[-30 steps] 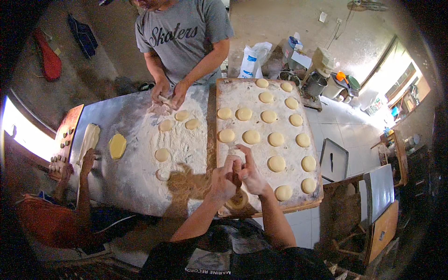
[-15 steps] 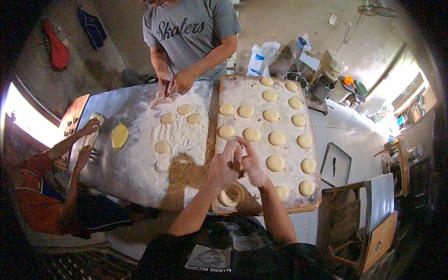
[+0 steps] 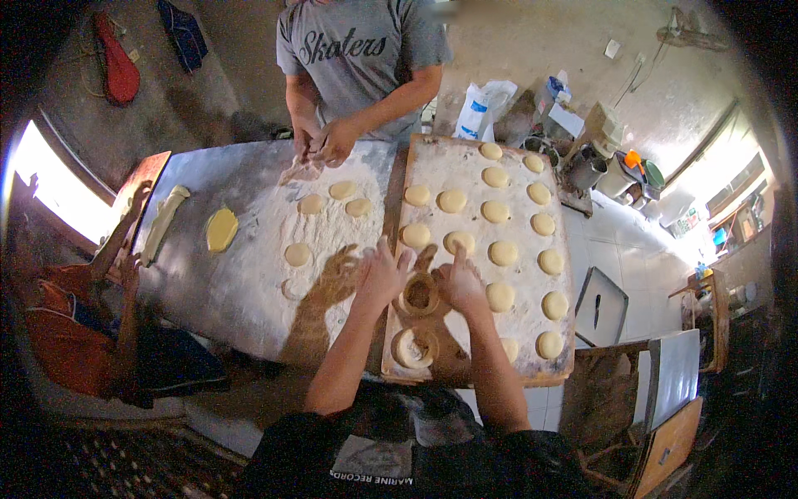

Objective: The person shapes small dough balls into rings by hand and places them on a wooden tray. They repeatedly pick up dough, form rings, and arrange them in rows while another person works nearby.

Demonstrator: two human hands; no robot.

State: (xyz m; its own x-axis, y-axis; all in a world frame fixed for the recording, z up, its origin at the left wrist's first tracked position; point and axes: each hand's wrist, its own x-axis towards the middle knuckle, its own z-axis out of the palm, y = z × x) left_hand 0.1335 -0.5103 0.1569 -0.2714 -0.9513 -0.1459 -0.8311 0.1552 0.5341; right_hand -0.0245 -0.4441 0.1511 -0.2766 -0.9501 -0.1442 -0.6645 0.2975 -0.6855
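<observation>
My left hand [image 3: 380, 276] is open, fingers apart, above the gap between the floured metal table and the dough board [image 3: 445, 170]. My right hand [image 3: 460, 287] is open over the board, its index finger stretched toward a pale dough round [image 3: 459, 243]; whether it touches I cannot tell. Between the hands, in shadow, lies a dough ring [image 3: 418, 311] with a wide hole. Nearer me rests a second, paler dough ring [image 3: 403, 348]. Several flat dough rounds, such as one [image 3: 503, 253], stand in rows to the right.
On the metal table [image 3: 187, 229], more rounds [image 3: 297, 254] lie in flour. Farther left are a flat yellow piece [image 3: 222, 230] and a long pale roll [image 3: 165, 223]. A co-worker [image 3: 362, 71] handles dough opposite; another [image 3: 79, 333] stands left. A tray [image 3: 602, 306] lies right.
My hands were together over the board; now they are apart, the left moved left. A dough ring lies between them. The left co-worker's hands have drawn back from the roll. The whole view has shifted slightly.
</observation>
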